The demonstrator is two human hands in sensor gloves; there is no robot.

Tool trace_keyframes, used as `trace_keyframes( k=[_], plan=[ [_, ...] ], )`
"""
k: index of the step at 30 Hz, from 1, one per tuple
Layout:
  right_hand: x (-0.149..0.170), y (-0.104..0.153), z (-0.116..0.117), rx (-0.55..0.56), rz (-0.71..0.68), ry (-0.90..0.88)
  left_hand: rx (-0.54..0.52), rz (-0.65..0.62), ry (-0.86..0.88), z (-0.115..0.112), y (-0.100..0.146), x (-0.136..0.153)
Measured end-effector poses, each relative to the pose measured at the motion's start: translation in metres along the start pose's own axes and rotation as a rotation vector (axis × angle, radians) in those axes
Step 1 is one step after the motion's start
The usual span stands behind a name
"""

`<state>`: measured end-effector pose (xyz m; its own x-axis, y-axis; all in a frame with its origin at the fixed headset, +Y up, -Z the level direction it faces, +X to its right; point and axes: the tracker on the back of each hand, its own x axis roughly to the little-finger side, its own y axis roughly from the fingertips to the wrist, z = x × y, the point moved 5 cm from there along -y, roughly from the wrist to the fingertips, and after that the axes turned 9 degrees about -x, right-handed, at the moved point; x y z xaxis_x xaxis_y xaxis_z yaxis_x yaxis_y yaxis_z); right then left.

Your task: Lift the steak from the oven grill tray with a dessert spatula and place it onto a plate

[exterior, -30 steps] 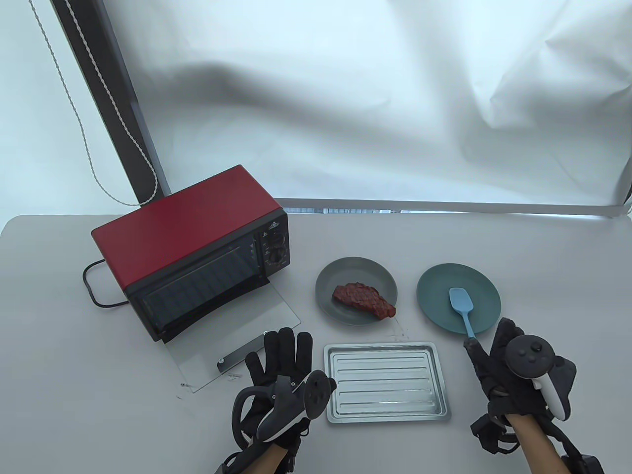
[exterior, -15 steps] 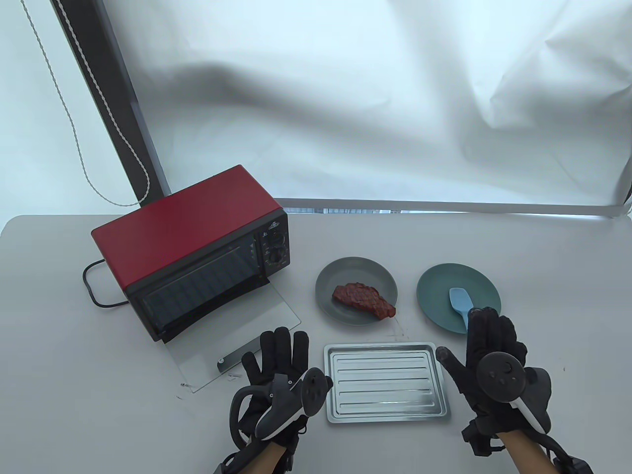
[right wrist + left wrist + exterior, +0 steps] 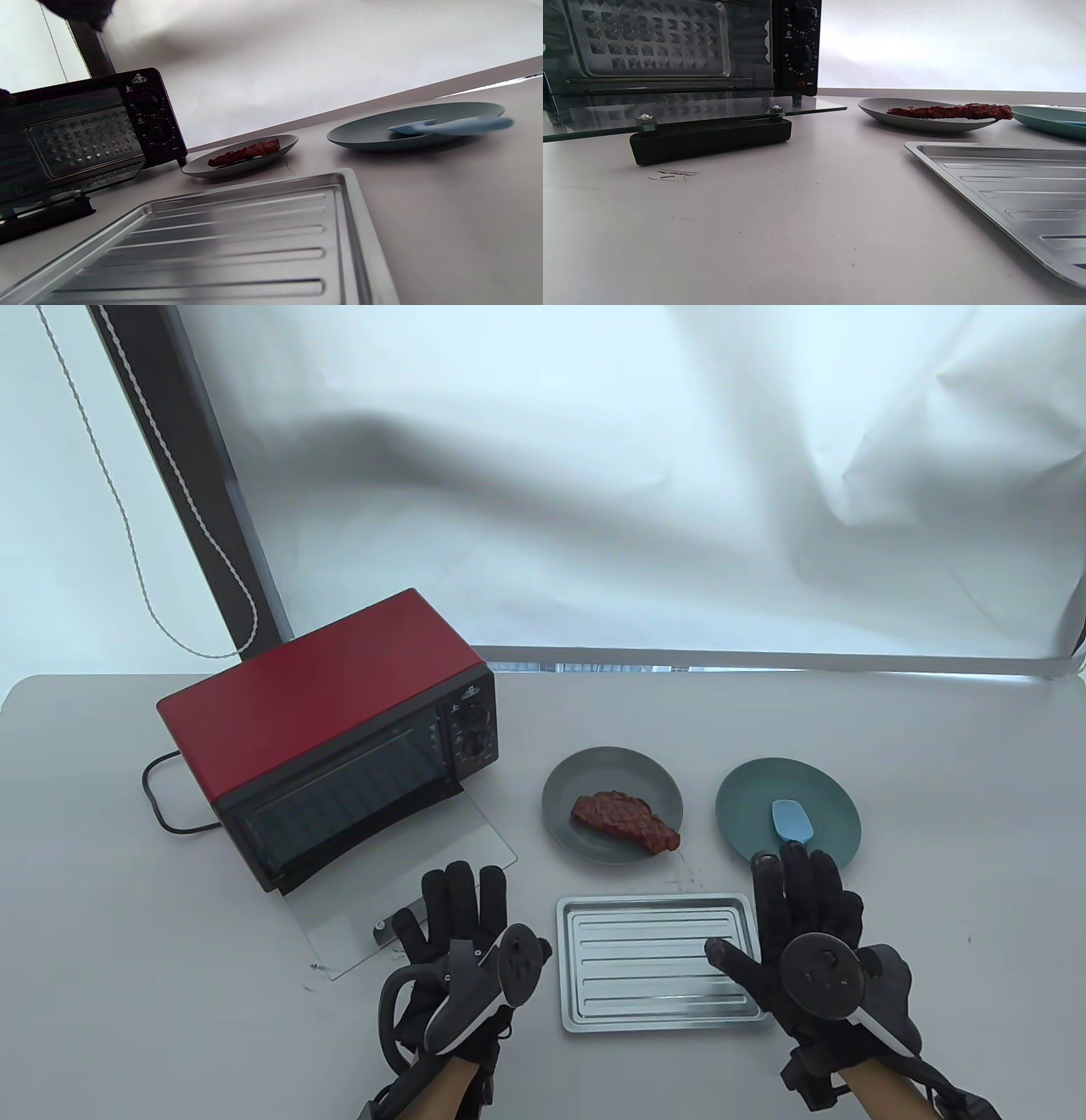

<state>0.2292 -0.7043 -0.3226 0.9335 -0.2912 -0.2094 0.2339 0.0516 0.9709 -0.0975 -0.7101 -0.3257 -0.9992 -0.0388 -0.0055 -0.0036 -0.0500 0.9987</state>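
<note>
The brown steak [image 3: 626, 821] lies on the grey plate [image 3: 562, 789], behind the silver grill tray [image 3: 653, 976], which holds nothing. The light blue spatula [image 3: 792, 820] rests on the teal plate [image 3: 747, 806]; its handle end is hidden behind my right hand [image 3: 797, 912]. That hand is open with its fingers spread over the tray's right edge, the thumb above the tray, and it holds nothing. My left hand [image 3: 454, 916] lies open and flat left of the tray. The right wrist view shows the spatula [image 3: 449, 126] lying free on its plate, and the steak [image 3: 246, 152].
A red toaster oven [image 3: 339, 712] stands at the left. Its glass door [image 3: 399, 882] is folded down onto the table, close to my left fingers, with its black handle [image 3: 712, 137] resting on the surface. A black cable [image 3: 153, 797] loops behind the oven.
My right hand has moved left from the spatula's handle end to the tray's right edge, with its fingers straightened. My left hand has shifted slightly left. The spatula and steak have stayed in place.
</note>
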Motion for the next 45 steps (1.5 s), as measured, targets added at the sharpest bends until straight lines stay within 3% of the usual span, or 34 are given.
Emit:
trace_keyframes(
  k=[13, 21, 25, 31, 45],
  plan=[
    [-0.017, 0.003, 0.004, -0.008, -0.057, 0.042, 0.014, 0.177, -0.040, -0.008, -0.012, 0.043],
    [-0.016, 0.003, 0.004, -0.023, -0.048, 0.037, 0.015, 0.348, -0.022, -0.011, -0.016, 0.094],
    [-0.015, 0.003, 0.004, -0.024, -0.044, 0.038, 0.060, 0.387, -0.040, -0.023, -0.019, 0.108],
    [-0.015, 0.003, 0.004, -0.028, -0.042, 0.037, 0.168, 0.399, -0.056, -0.050, -0.022, 0.112],
    [-0.015, 0.002, 0.004, -0.038, -0.041, 0.026, 0.235, 0.339, -0.054, -0.064, -0.026, 0.096]
  ],
)
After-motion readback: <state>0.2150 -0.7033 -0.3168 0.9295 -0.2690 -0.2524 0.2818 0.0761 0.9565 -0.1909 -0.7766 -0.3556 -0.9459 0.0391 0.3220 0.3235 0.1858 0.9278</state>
